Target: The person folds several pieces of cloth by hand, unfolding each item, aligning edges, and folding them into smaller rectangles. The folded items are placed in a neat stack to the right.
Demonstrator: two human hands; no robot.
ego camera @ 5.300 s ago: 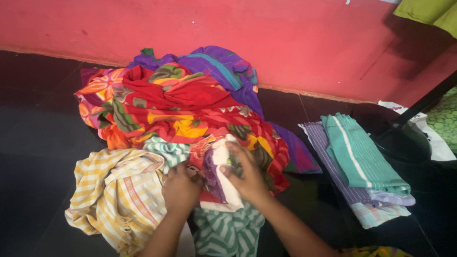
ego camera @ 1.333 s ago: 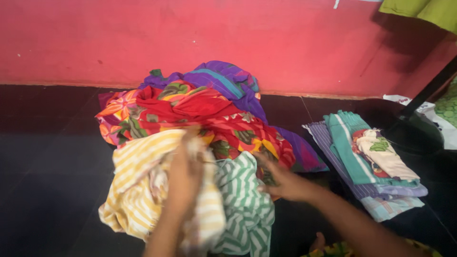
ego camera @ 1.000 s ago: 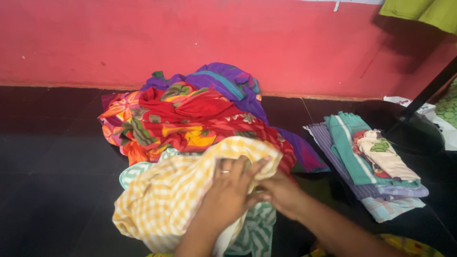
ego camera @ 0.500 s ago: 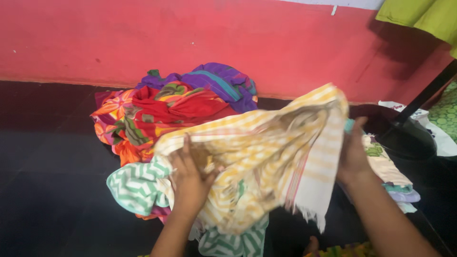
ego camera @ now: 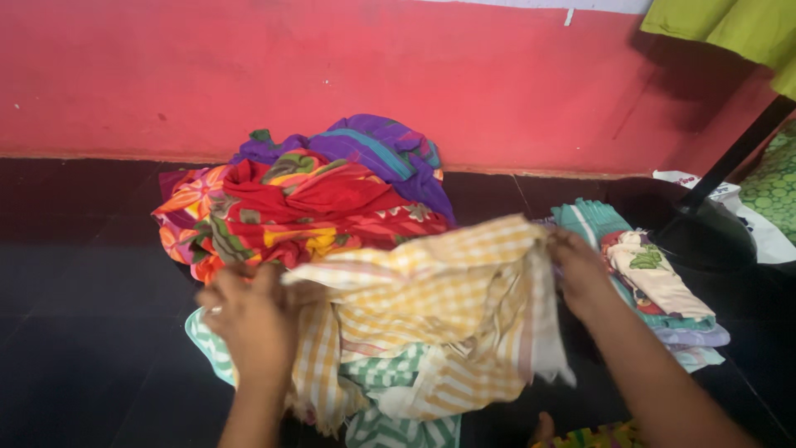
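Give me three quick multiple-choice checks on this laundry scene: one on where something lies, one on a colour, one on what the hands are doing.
1. Where is the folded stack of striped cloths?
A. Right of the loose pile, beside the black stand base
B. Left of the pile
C. Against the wall behind the pile

2. What colour is the wall behind the loose pile of bright printed cloths?
A. Blue
B. White
C. Red-pink

3. How is the yellow and white checked cloth held?
A. Lying flat, untouched
B. Stretched between left hand and right hand, above the green and white zigzag cloth
C. Pinned by one hand only

Answers:
1 A, the stack sits at the right edge by the stand base.
2 C, the wall is painted red-pink.
3 B, each hand grips one end of the cloth.
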